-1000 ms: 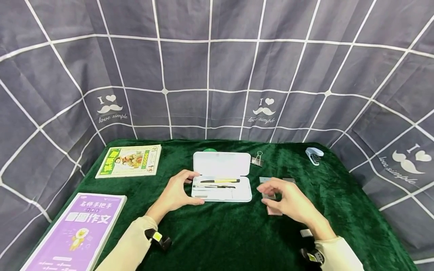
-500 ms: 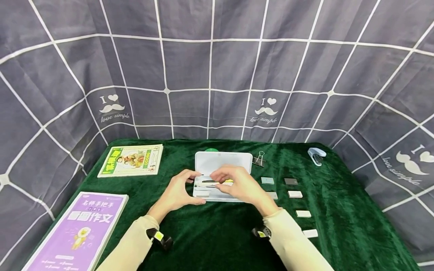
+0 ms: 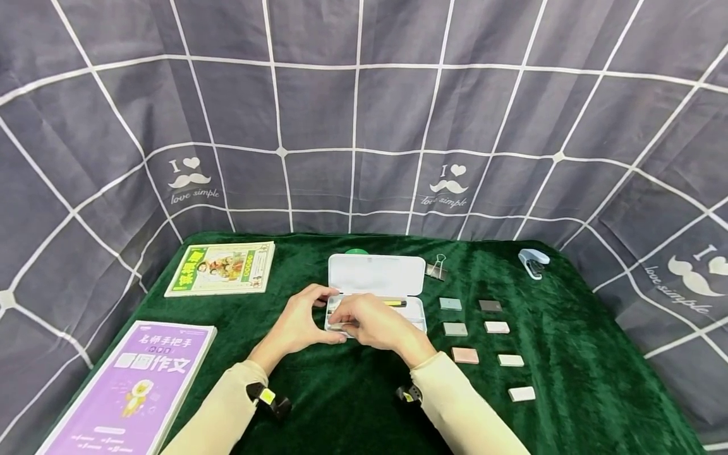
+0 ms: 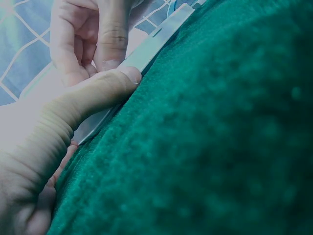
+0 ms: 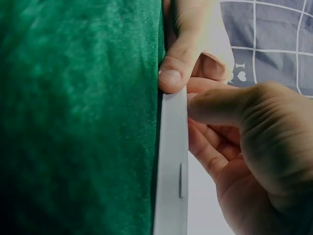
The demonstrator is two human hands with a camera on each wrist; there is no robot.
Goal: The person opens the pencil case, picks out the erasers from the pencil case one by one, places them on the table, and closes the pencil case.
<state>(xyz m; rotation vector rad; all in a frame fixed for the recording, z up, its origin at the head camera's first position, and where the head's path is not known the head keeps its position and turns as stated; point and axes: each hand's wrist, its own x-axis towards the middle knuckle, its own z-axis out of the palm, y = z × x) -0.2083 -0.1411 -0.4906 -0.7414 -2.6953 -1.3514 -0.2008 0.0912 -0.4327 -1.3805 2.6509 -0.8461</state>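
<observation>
A white pencil case (image 3: 376, 273) lies open in the middle of the green cloth, its lid tipped back. My left hand (image 3: 298, 321) grips the case's left end, thumb along the front wall in the left wrist view. My right hand (image 3: 375, 322) reaches into the tray's left front part. Its curled thumb and fingers close round a small pale eraser (image 3: 339, 327) there; in the right wrist view the case wall (image 5: 173, 147) hides the fingertips. A yellow-and-black pen (image 3: 396, 303) lies at the back of the tray, partly covered by the right hand.
Several small blocks stand in two columns at the right, among them a pink block (image 3: 465, 355) and a dark block (image 3: 490, 306). Behind the case are a binder clip (image 3: 437, 270) and a green item (image 3: 356, 251). A stapler (image 3: 533, 263), a purple book (image 3: 127, 385) and a green-yellow book (image 3: 220, 269) lie farther out.
My right hand has moved left from the blocks into the case and down to the eraser, uncovering a pink block. My left hand keeps its grip on the case.
</observation>
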